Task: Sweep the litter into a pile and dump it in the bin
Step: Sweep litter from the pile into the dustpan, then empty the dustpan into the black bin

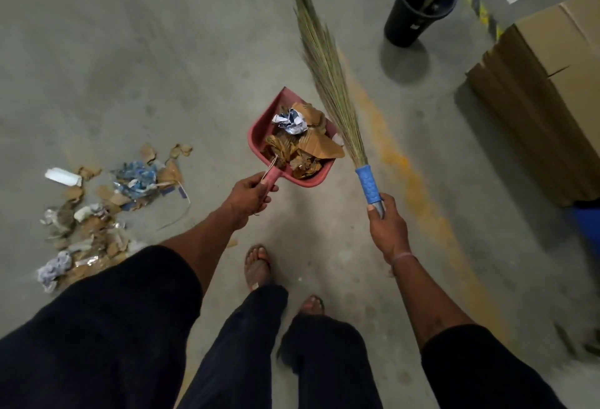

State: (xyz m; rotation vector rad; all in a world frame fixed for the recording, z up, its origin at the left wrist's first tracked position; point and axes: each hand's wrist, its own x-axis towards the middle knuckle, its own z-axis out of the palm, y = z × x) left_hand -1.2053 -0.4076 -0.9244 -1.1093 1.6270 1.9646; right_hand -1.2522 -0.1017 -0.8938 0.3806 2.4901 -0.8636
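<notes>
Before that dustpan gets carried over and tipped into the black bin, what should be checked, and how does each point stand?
1. Left hand grips the red dustpan handle: ok.
2. Load sits inside the pan: not ok, a cardboard piece overhangs its edge.
3. Black bin upright, mouth open: ok.
4. Floor between pan and bin free of obstacles: ok.
5. Right hand holds the broom, bristles lifted off the floor: ok.
6. All litter collected: not ok, a litter pile remains at left.
</notes>
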